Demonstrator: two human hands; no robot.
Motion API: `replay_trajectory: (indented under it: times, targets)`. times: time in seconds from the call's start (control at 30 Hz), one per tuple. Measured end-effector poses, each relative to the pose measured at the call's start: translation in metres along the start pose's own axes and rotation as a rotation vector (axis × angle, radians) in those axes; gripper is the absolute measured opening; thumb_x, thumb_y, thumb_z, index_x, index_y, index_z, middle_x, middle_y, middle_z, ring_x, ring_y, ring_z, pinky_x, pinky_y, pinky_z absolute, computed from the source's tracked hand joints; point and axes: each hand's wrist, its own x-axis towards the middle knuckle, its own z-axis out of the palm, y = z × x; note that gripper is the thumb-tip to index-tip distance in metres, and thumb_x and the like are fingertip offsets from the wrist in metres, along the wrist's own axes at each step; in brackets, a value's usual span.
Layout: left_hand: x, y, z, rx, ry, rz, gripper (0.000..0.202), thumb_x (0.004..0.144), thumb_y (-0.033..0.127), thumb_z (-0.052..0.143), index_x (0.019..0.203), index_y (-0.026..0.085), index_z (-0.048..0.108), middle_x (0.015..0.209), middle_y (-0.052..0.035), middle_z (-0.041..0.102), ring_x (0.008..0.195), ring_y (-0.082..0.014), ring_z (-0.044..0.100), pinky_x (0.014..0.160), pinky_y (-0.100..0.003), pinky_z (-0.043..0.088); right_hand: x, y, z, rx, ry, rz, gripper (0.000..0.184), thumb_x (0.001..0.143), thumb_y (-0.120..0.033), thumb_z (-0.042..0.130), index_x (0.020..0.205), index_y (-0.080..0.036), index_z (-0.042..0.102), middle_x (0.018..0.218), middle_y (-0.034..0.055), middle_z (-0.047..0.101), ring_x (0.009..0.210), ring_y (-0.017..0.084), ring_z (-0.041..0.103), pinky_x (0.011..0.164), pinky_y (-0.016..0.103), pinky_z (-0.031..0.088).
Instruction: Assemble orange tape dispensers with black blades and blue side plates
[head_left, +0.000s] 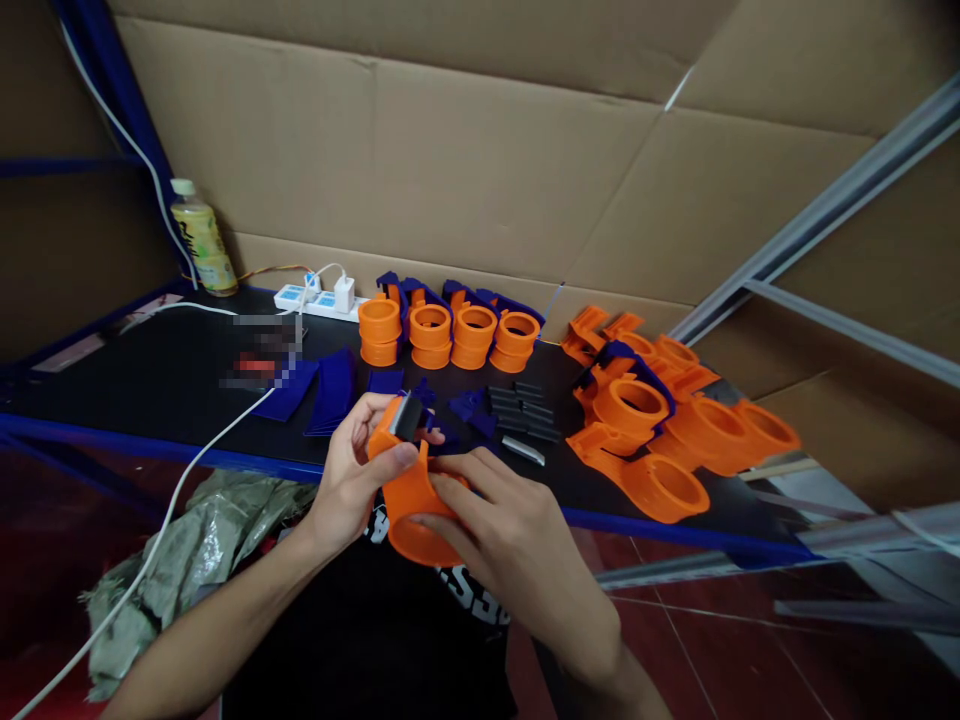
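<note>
Between my two hands, above the table's front edge, is an orange plastic tape dispenser [403, 503] with a black roller [407, 419] at its top end. My left hand [343, 497] grips that upper end, thumb pressed on the orange frame beside the roller. My right hand [521, 535] wraps round the ring-shaped part from the right, some fingers reaching inside the opening. Behind my hands lie several black rollers [519, 412], a silver metal strip [523, 450] and small blue plastic parts [471, 408]. My right fingers partly hide the ring.
Assembled orange and blue dispensers [474, 335] stand in a row at the back. More orange dispenser frames [675, 485] are piled at the right. Blue plates [330, 393], a power strip [322, 301] and a drink bottle [202, 240] are on the left; a white cable [196, 460] crosses the front edge.
</note>
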Motion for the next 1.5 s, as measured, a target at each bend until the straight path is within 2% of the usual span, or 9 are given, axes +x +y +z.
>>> replay_trajectory:
  times: [0.2, 0.3, 0.4, 0.57, 0.67, 0.77, 0.97, 1.33, 1.5]
  targets:
    - [0.006, 0.008, 0.002, -0.239, -0.150, -0.141, 0.077, 0.079, 0.079, 0.059, 0.126, 0.019, 0.061, 0.134, -0.0197, 0.066, 0.126, -0.0392, 0.062, 0.103, -0.053, 0.050, 0.012, 0.018, 0.012, 0.526, 0.143, 0.056, 0.026, 0.096, -0.041, 0.064, 0.090, -0.019, 0.077, 0.090, 0.0049, 0.076, 0.081, 0.018, 0.070, 0.074, 0.029, 0.057]
    - [0.010, 0.007, -0.002, -0.328, -0.196, -0.258, 0.085, 0.085, 0.084, 0.038, 0.132, 0.019, 0.061, 0.133, -0.0187, 0.067, 0.126, -0.0387, 0.062, 0.100, -0.053, 0.052, 0.018, 0.023, 0.026, 0.818, 0.056, 0.184, 0.046, 0.093, -0.058, 0.061, 0.083, -0.016, 0.077, 0.077, 0.0038, 0.074, 0.070, 0.019, 0.069, 0.069, 0.030, 0.058]
    - [0.015, 0.012, -0.010, -0.343, -0.138, -0.210, 0.083, 0.083, 0.084, 0.043, 0.130, 0.019, 0.064, 0.117, -0.0152, 0.072, 0.105, -0.0326, 0.071, 0.093, -0.050, 0.057, 0.026, 0.034, 0.035, 0.962, -0.065, 0.239, 0.059, 0.094, -0.067, 0.052, 0.086, -0.014, 0.078, 0.080, 0.0060, 0.075, 0.073, 0.021, 0.071, 0.074, 0.033, 0.059]
    - [0.018, 0.038, -0.027, -0.314, -0.031, -0.065, 0.080, 0.061, 0.079, 0.075, 0.114, 0.020, 0.069, 0.098, -0.0081, 0.069, 0.081, -0.0219, 0.067, 0.069, -0.036, 0.064, 0.056, 0.061, 0.034, 0.451, 0.044, 0.401, 0.062, 0.102, -0.063, 0.037, 0.090, -0.015, 0.075, 0.080, 0.0077, 0.075, 0.068, 0.016, 0.069, 0.064, 0.025, 0.050]
    - [0.015, 0.042, -0.034, -0.246, -0.006, -0.080, 0.074, 0.062, 0.074, 0.078, 0.113, 0.021, 0.070, 0.107, -0.0114, 0.072, 0.088, -0.0288, 0.071, 0.069, -0.041, 0.065, 0.083, 0.064, 0.044, -0.061, -0.168, 0.459, 0.048, 0.102, -0.056, 0.044, 0.090, -0.020, 0.074, 0.089, 0.0081, 0.076, 0.084, 0.021, 0.072, 0.072, 0.027, 0.048]
    - [0.014, 0.034, -0.037, -0.225, 0.062, -0.063, 0.066, 0.072, 0.069, 0.073, 0.117, 0.020, 0.070, 0.110, -0.0134, 0.075, 0.098, -0.0350, 0.074, 0.080, -0.050, 0.064, 0.106, 0.059, 0.061, -0.289, -0.307, 0.522, 0.044, 0.103, -0.050, 0.041, 0.103, -0.019, 0.073, 0.102, 0.0132, 0.076, 0.099, 0.027, 0.072, 0.078, 0.030, 0.049]
    - [0.015, 0.022, -0.037, -0.230, 0.077, -0.077, 0.059, 0.079, 0.059, 0.072, 0.121, 0.018, 0.069, 0.121, -0.0150, 0.074, 0.115, -0.0401, 0.069, 0.089, -0.050, 0.061, 0.125, 0.056, 0.073, -0.327, -0.367, 0.520, 0.043, 0.102, -0.046, 0.043, 0.114, -0.015, 0.070, 0.107, 0.0200, 0.074, 0.108, 0.031, 0.070, 0.083, 0.034, 0.050]
    - [0.018, 0.012, -0.019, -0.196, 0.119, -0.106, 0.087, 0.068, 0.078, 0.072, 0.124, 0.011, 0.065, 0.106, -0.0187, 0.078, 0.097, -0.0351, 0.076, 0.080, -0.042, 0.062, 0.132, 0.061, 0.070, -0.345, -0.390, 0.494, 0.034, 0.097, -0.037, 0.053, 0.114, -0.014, 0.070, 0.107, 0.0193, 0.074, 0.109, 0.031, 0.070, 0.083, 0.033, 0.051]
    - [0.018, 0.016, -0.018, -0.261, 0.130, -0.123, 0.072, 0.081, 0.073, 0.063, 0.120, 0.013, 0.068, 0.101, -0.0147, 0.079, 0.095, -0.0320, 0.076, 0.082, -0.039, 0.061, 0.134, 0.058, 0.066, -0.357, -0.359, 0.511, 0.028, 0.096, -0.031, 0.052, 0.109, -0.015, 0.071, 0.106, 0.0175, 0.074, 0.105, 0.030, 0.071, 0.081, 0.033, 0.050]
